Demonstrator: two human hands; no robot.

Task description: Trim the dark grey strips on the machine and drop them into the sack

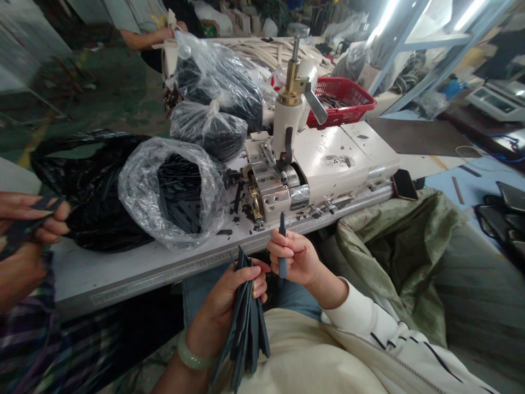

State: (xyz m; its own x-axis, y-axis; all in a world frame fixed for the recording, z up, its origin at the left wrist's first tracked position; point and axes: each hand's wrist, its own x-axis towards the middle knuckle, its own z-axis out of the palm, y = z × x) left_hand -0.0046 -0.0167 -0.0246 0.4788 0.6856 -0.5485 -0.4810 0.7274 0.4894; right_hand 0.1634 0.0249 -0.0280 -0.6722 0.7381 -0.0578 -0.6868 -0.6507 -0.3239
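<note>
My left hand (233,287), with a pale green bangle at the wrist, is closed round a bundle of dark grey strips (246,328) that fan out downward. Just to its right, my right hand (297,256) grips a single dark grey strip (283,246), held upright between fingers and thumb. Both hands are above my lap, in front of the table edge. Beyond them stands a cream-coloured machine (328,158) with a metal roller and a brass-topped post. Dark scraps lie around its base.
Left of the machine, a clear plastic bag (139,186) holds more dark strips, beside a black bag (94,164). Behind are tied bags (209,128) and a red basket (348,101). A phone (404,184) lies at right, above a green sack (394,241). A co-worker's hands (24,230) hold dark pieces at far left.
</note>
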